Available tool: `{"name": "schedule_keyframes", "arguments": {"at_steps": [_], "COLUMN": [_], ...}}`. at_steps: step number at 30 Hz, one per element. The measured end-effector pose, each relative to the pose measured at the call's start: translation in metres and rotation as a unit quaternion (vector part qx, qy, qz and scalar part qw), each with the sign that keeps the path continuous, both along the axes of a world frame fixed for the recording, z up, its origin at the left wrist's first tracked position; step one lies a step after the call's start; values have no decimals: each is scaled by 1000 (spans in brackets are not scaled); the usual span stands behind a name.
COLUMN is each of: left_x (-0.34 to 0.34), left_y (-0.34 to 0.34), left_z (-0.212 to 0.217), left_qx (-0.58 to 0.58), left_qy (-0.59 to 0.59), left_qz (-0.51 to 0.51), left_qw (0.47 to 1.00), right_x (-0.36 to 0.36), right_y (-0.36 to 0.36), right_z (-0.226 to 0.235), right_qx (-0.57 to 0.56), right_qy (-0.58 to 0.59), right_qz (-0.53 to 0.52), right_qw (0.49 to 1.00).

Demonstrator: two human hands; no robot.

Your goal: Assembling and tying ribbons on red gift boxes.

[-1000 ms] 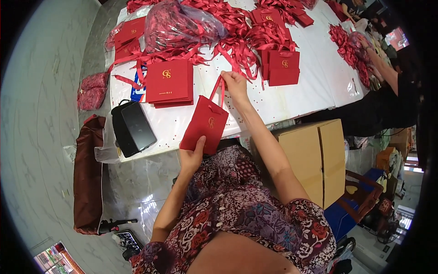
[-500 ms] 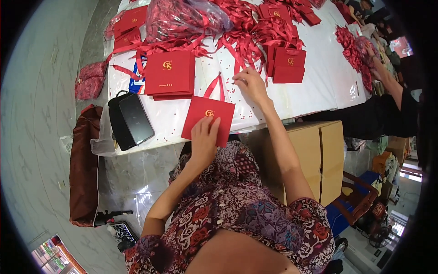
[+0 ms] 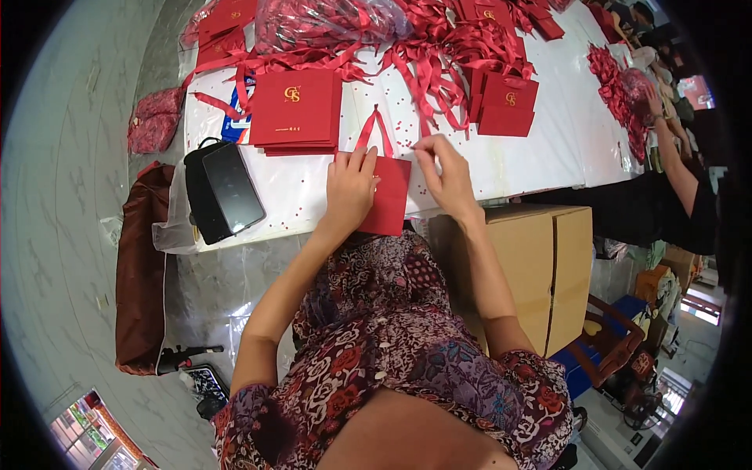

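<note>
A small red paper gift bag [image 3: 389,197] with gold print and a red ribbon handle lies at the table's near edge, partly overhanging it. Across its upper left part my left hand [image 3: 349,188] is closed on it, covering much of the print; the thumb is hidden. To the right of the bag, my right hand [image 3: 448,176] is raised slightly with thumb and forefinger pinched. A loose red ribbon [image 3: 424,125] runs down from the pile to those fingertips and appears held there. The bag's handle [image 3: 376,129] stretches away from its top edge.
Left of the bag are a stack of red bags [image 3: 296,110] and a dark phone [image 3: 232,189] on a black case. Ribbons [image 3: 427,66], a plastic-wrapped bundle [image 3: 329,23] and more red bags [image 3: 506,106] lie beyond. A cardboard box [image 3: 525,274] stands below right; another person's arm [image 3: 675,153] reaches in at right.
My left hand has shifted to the bag's upper left part. My right hand has drawn back slightly and its fingers have closed near a ribbon end. The view has shifted slightly.
</note>
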State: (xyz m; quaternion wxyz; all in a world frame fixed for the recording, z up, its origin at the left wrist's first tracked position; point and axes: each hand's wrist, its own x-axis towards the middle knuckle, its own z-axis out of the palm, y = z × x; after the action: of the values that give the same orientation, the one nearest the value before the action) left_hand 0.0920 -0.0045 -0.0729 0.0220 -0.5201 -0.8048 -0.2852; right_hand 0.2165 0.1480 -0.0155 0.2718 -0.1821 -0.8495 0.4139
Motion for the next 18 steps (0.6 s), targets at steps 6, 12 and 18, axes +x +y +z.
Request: {"name": "schedule_keyframes", "arguments": {"at_steps": [6,12,18], "left_x": [-8,-13,-13], "left_y": [8,14,20], "left_z": [9,10,7], "left_qx": [15,23,-9], "left_qy": [4,-15,-76], "left_qz": [-27,-35,-40], "left_qw": [1000,999,996], "right_x": [-1,-6,-9], "right_y": [-22,-26,-30], "right_z": [-49,-52,-48], "right_qx": [14,-16,-30], "right_qy": [-75,-95,-132], "right_qz": [-23,-58,-102], "right_qw": [997,994,986]}}
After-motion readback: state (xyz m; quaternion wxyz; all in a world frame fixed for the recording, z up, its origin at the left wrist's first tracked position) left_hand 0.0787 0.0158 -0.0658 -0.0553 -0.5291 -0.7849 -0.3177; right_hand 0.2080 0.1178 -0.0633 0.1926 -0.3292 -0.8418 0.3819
